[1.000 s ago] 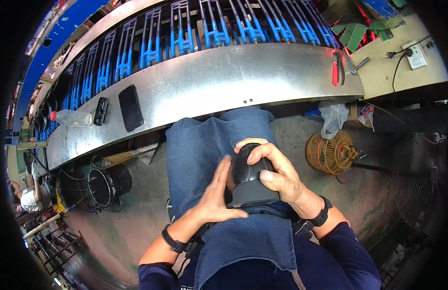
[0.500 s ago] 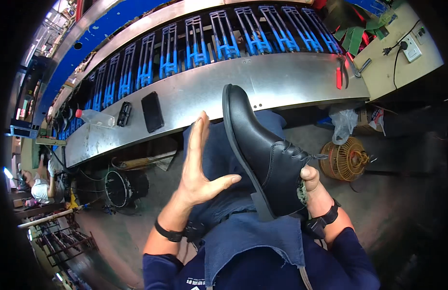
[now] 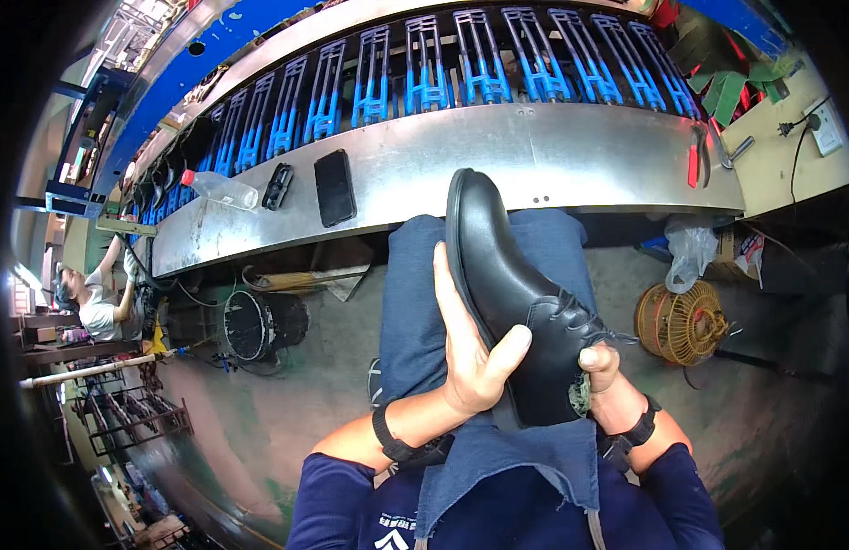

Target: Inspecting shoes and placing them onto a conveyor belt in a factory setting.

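Observation:
A black leather lace-up shoe (image 3: 513, 275) is held above my lap, toe pointing away from me and sole turned to the left. My left hand (image 3: 475, 371) lies along the sole with its fingers stretched up it, and its thumb presses on the shoe's side near the heel. At the ankle opening my right hand (image 3: 606, 371) grips the shoe, thumb showing beside the laces (image 3: 585, 321); its other fingers are hidden. Some pale greenish stuffing (image 3: 580, 399) shows at the opening.
Ahead runs a metal bench (image 3: 461, 156) backed by a row of blue racks (image 3: 430, 87). On it lie a phone (image 3: 335, 188), a small black object (image 3: 277, 186), a plastic bottle (image 3: 224, 191) and red-handled pliers (image 3: 695, 165). A round yellow fan (image 3: 679, 323) stands right. Another person (image 3: 101, 307) is far left.
My left hand has come in from beside the shoe and closed onto its sole and side. My right hand keeps its hold. The whole view has shifted somewhat.

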The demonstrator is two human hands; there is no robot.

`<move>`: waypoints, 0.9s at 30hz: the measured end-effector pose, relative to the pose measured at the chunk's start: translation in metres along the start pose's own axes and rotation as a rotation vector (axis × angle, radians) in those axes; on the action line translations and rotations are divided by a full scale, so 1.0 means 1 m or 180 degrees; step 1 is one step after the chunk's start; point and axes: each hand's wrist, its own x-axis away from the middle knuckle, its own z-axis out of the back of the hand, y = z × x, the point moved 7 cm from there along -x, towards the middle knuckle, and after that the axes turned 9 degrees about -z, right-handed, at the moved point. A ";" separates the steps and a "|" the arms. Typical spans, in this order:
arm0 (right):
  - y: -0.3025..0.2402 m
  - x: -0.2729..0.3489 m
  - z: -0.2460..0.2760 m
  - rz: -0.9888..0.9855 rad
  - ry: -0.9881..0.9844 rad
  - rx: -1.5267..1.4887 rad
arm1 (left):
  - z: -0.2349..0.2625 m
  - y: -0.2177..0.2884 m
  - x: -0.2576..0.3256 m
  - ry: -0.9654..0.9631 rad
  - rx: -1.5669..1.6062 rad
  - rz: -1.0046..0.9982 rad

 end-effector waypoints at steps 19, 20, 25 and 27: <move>-0.020 -0.045 -0.027 0.1188 0.1320 0.3023 | 0.067 -0.068 0.026 0.0570 0.1298 0.1069; -0.020 -0.040 -0.024 0.1447 0.1463 0.3058 | 0.063 -0.065 0.022 0.0497 0.1272 0.1030; -0.019 -0.040 -0.003 0.1825 0.1165 0.2150 | 0.049 -0.057 0.006 0.0403 0.0771 0.0880; -0.031 -0.045 0.005 0.1326 0.0637 0.1679 | 0.045 -0.051 0.002 0.0222 -0.0042 0.0604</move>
